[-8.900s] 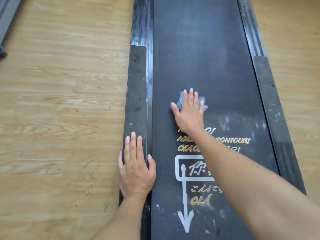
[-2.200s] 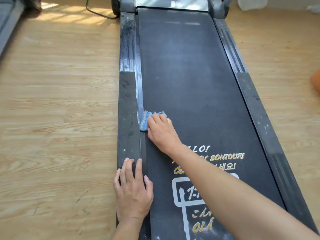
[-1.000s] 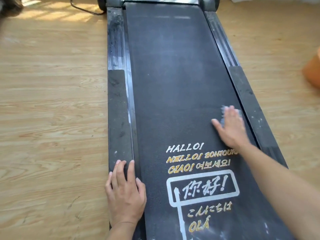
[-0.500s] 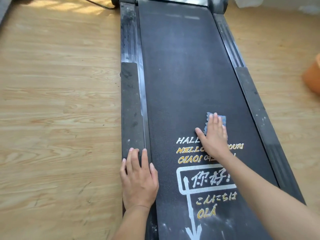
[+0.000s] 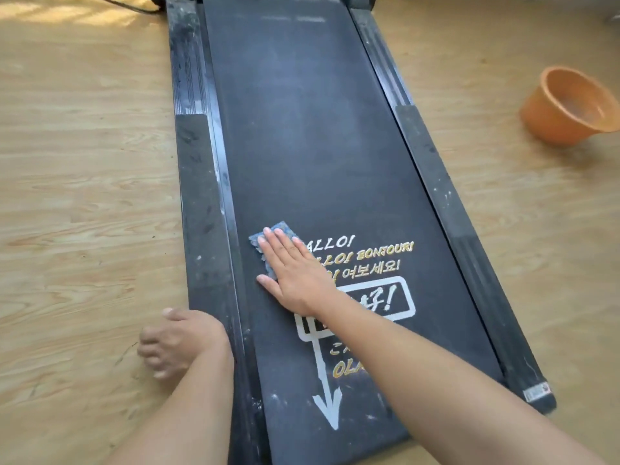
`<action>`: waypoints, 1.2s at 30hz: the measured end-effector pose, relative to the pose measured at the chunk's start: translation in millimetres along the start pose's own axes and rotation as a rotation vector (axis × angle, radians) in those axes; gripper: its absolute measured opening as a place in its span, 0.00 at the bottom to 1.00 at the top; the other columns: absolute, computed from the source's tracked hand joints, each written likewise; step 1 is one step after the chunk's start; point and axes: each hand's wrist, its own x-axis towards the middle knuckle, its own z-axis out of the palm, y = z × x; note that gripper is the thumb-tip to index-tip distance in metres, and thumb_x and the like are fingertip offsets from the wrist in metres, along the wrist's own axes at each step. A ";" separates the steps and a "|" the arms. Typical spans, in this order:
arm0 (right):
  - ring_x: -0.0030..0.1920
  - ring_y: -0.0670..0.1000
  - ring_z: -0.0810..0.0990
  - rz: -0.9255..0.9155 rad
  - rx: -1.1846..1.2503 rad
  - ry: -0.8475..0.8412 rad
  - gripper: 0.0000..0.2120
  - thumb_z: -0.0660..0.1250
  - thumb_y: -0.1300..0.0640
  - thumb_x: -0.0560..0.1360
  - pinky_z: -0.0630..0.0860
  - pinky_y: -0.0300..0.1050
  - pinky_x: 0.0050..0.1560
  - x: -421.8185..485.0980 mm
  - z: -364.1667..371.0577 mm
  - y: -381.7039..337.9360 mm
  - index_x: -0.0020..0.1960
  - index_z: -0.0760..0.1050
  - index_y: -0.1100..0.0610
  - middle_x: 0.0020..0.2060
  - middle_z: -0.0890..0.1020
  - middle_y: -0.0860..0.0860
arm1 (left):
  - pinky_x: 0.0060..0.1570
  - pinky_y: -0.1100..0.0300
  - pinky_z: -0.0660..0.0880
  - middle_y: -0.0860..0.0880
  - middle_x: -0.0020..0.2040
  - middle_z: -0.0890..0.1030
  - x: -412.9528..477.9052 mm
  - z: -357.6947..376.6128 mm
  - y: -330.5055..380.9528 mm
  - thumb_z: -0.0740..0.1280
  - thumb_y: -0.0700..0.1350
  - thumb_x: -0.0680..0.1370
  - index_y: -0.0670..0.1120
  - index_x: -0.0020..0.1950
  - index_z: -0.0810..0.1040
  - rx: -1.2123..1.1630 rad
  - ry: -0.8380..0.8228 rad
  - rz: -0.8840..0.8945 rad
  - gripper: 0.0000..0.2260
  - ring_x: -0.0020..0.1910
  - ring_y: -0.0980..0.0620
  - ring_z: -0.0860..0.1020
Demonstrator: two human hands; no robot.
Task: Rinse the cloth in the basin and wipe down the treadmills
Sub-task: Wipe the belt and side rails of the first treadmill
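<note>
On the left, the wooden floor [image 5: 84,162] has a pale grain, and a dark cable [image 5: 129,6] lies on it at the far end. The left hand [image 5: 181,344] rests on this floor just beside the left side rail [image 5: 198,196] of the treadmill [image 5: 302,129]; its fingers are spread and loosely bent and it holds nothing, though it is a little blurred. The rail is black and dusty, with pale scratches. On the black belt, near its left edge, the right hand [image 5: 295,273] lies flat with straight fingers and presses the cloth [image 5: 280,229] down. The cloth is small, blue-grey and folded, and only its far corner and left edge show beyond the fingers. Its wet or dry state I cannot tell. Right of the hand are printed greetings [image 5: 375,251] in yellow and white, partly covered by the forearm. Past the right side rail [image 5: 436,196], well apart, an orange basin [image 5: 550,125] stands on the floor.
</note>
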 end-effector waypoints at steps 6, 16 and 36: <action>0.82 0.45 0.33 0.474 0.100 0.051 0.39 0.45 0.32 0.83 0.37 0.52 0.82 -49.3 -22.6 168.9 0.85 0.37 0.50 0.83 0.37 0.47 | 0.71 0.37 0.63 0.34 0.68 0.75 0.5 10.9 11.3 0.54 0.54 0.80 0.38 0.67 0.72 0.065 0.162 -0.012 0.24 0.69 0.34 0.72; 0.83 0.52 0.37 0.777 0.299 0.164 0.43 0.46 0.32 0.82 0.38 0.56 0.82 -36.1 -25.8 166.7 0.84 0.40 0.58 0.84 0.40 0.53 | 0.61 0.40 0.65 0.34 0.60 0.78 -11.1 9.5 25.4 0.55 0.48 0.76 0.38 0.57 0.75 0.095 0.104 0.013 0.18 0.62 0.33 0.74; 0.81 0.44 0.32 0.490 0.207 0.019 0.39 0.45 0.32 0.82 0.36 0.58 0.82 -38.3 -23.1 110.9 0.85 0.38 0.50 0.83 0.36 0.44 | 0.61 0.40 0.67 0.36 0.62 0.78 -8.9 8.7 24.9 0.52 0.53 0.82 0.38 0.60 0.76 0.111 0.100 -0.002 0.22 0.66 0.35 0.74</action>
